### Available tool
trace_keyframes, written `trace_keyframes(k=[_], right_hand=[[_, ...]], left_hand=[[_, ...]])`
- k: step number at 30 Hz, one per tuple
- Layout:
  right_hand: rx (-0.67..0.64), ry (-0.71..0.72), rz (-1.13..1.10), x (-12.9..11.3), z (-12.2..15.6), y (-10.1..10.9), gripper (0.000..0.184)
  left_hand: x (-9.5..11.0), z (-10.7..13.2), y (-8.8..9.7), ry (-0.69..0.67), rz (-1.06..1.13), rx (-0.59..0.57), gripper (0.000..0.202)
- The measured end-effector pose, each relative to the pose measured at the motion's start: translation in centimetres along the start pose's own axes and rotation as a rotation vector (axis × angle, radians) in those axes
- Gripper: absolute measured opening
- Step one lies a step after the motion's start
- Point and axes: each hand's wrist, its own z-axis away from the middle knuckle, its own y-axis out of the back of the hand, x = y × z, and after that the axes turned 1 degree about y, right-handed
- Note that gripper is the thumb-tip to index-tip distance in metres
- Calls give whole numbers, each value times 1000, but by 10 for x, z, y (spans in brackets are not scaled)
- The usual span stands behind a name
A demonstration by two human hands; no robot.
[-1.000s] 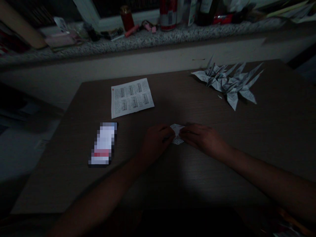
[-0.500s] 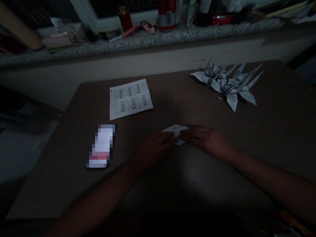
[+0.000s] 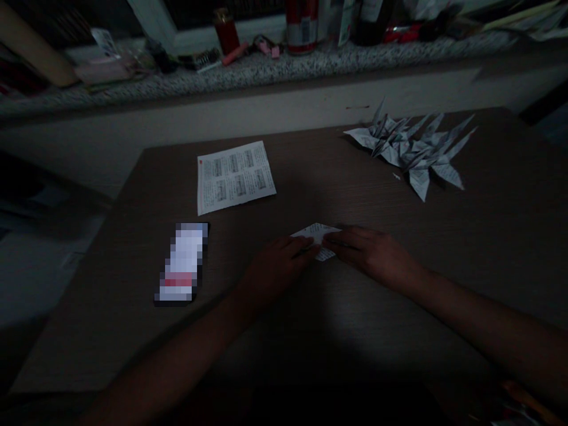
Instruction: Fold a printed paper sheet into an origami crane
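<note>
A small folded piece of printed paper [image 3: 318, 234] lies on the dark wooden table [image 3: 310, 331], near the middle. My left hand [image 3: 274, 267] presses on its left part with the fingers curled over it. From the right, my right hand [image 3: 371, 254] pinches the paper's right edge. Both hands touch the paper and hide most of it. The light is dim.
A flat printed sheet [image 3: 234, 176] lies behind my left hand. A phone [image 3: 181, 261] with a lit screen sits to the left. Several folded paper cranes [image 3: 412, 151] are heaped at the back right. A stone ledge [image 3: 275, 68] with cans and clutter runs behind the table.
The folded paper has been flattened and spread out wider to the left under my left hand. Both hands stay on it, shifted only slightly.
</note>
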Motion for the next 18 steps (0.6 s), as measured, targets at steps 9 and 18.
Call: trace_keyframes(k=[9, 18], right_hand=[[6, 33, 63, -4, -2, 1, 29], [-5, 47, 141, -5, -1, 1, 28]], left_hand=[[4, -1, 0, -21, -51, -6, 38], [8, 3, -1, -25, -69, -29, 42]])
